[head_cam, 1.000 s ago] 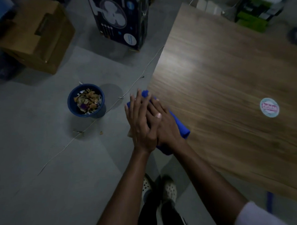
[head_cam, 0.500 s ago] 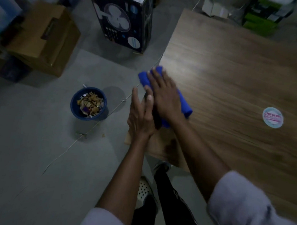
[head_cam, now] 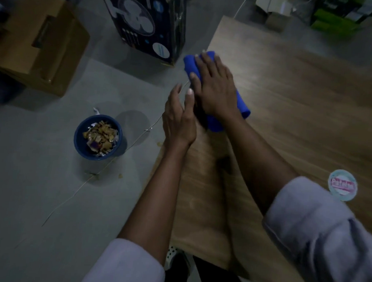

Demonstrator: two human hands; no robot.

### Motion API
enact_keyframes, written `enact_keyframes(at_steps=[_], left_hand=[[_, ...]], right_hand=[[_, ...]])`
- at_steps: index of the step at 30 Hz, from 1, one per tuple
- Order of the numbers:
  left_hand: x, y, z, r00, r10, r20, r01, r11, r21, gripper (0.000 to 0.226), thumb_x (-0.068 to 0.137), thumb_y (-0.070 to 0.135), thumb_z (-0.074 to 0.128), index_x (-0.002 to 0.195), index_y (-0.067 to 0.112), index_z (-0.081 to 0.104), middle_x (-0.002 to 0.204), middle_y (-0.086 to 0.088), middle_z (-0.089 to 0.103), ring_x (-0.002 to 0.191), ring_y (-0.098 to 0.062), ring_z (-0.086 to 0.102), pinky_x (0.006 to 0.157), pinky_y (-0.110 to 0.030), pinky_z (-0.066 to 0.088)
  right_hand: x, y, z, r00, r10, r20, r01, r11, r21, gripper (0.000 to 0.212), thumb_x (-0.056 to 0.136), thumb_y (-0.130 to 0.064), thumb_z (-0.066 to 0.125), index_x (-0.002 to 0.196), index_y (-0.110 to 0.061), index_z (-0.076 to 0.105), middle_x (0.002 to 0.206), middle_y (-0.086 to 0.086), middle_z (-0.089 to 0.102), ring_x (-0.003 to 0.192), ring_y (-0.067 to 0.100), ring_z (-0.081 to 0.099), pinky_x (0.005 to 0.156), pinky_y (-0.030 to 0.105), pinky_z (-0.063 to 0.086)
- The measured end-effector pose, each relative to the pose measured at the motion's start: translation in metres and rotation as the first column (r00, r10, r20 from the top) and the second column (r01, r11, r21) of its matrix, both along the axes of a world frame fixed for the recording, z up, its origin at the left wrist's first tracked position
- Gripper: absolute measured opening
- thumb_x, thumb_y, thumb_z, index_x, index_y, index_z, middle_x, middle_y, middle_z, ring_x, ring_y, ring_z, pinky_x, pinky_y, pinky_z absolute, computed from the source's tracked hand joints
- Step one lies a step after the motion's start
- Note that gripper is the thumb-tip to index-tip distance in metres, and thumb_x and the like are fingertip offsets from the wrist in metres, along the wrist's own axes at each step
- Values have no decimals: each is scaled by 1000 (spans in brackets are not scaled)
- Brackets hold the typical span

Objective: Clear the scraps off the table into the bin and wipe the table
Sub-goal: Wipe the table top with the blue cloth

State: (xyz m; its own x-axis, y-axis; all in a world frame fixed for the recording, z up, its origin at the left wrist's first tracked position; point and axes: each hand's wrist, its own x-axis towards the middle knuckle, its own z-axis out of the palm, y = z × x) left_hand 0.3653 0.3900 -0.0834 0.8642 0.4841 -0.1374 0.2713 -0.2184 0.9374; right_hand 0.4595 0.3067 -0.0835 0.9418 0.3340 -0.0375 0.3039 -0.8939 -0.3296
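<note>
Right hand (head_cam: 214, 89) flat on cloth (head_cam: 242, 106) | left hand (head_cam: 178, 121) slack, empty | bin (head_cam: 78, 138), fan box (head_cam: 142, 23) on floor (head_cam: 42, 188)

Storeroom: cartons (head_cam: 36, 40) on bare concrete floor (head_cam: 52, 199)

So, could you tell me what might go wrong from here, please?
The blue cloth, pressed by the right hand, sits at the table edge; anything swept off could miss the left hand and hit the floor, as the bin stands off to the side. The bin also looks heaped with scraps, so more may spill.
</note>
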Motion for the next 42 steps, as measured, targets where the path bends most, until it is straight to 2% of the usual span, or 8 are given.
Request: enact_keyframes(at_steps=[4, 9, 14, 24, 27, 33, 37, 42], left_hand=[[57, -6, 5, 992, 123, 22, -122, 990, -67, 59, 101, 54, 36, 145, 19, 51, 142, -1, 60, 127, -16, 55, 108, -43, 46], [79, -10, 1, 977, 202, 74, -195, 976, -96, 49, 99, 48, 45, 136, 19, 61, 133, 3, 65, 120, -12, 60, 102, -38, 50], [67, -11, -7, 976, 147, 162, -156, 987, 39, 53, 97, 46, 47, 132, 9, 63, 129, -5, 67, 117, -17, 62, 99, -38, 51], [70, -18, -8, 1000, 17, 25, -20, 988, 156, 61, 96, 53, 42, 146, 20, 51, 140, 3, 59, 126, -11, 53, 108, -44, 44], [69, -23, -6, 998, -57, 20, 51, 969, 240, 63, 98, 53, 43, 152, 19, 43, 150, -3, 52, 135, -17, 48, 113, -47, 40], [67, -19, -6, 996, -45, 82, 18, 953, 303, 77, 96, 52, 45, 153, 2, 39, 162, -17, 32, 148, -25, 33, 121, -41, 30], [73, -21, -9, 982, -190, 14, 156, 844, 514, 76, 99, 53, 40, 160, 9, 29, 170, -10, 20, 157, -20, 17, 126, -39, 16], [79, -27, -13, 951, -299, -78, 276, 710, 648, 67, 107, 41, 25, 164, 10, 10, 173, -4, 5, 159, -16, 3, 129, -45, 5]], right_hand=[[33, 4, 2, 999, -39, 14, 39, 999, 2, 60, 110, -47, 25, 163, -21, 23, 172, 3, 15, 159, 25, 5, 129, 43, 7], [-26, -19, -4, 979, 197, 50, -197, 980, 2, 64, 104, -29, 44, 163, -20, 21, 171, 1, 18, 159, 24, 3, 129, 42, 6], [-4, -34, -2, 961, 278, 3, -278, 961, -9, 62, 105, -45, 30, 163, -25, 23, 172, -6, 15, 159, 18, 2, 128, 43, 11], [147, -29, 4, 999, -54, -2, 54, 998, -20, 65, 106, -55, 24, 164, -26, 20, 172, -1, 15, 159, 24, 7, 128, 51, 7], [109, -19, 4, 997, -81, 3, 81, 996, -36, 64, 107, -51, 23, 164, -24, 17, 172, 2, 11, 159, 26, 3, 128, 50, 2], [5, -23, -9, 976, 210, 47, -207, 976, -70, 62, 107, -46, 29, 164, -23, 21, 172, -3, 11, 159, 22, -1, 128, 47, 4], [47, -17, -13, 974, 223, 49, -214, 967, -141, 62, 107, -45, 32, 164, -23, 19, 173, -1, 9, 159, 24, -2, 127, 52, 7], [112, -2, -9, 1000, 12, 8, -11, 998, -66, 59, 109, -49, 26, 162, -23, 26, 172, -3, 14, 159, 22, -1, 127, 52, 2]])
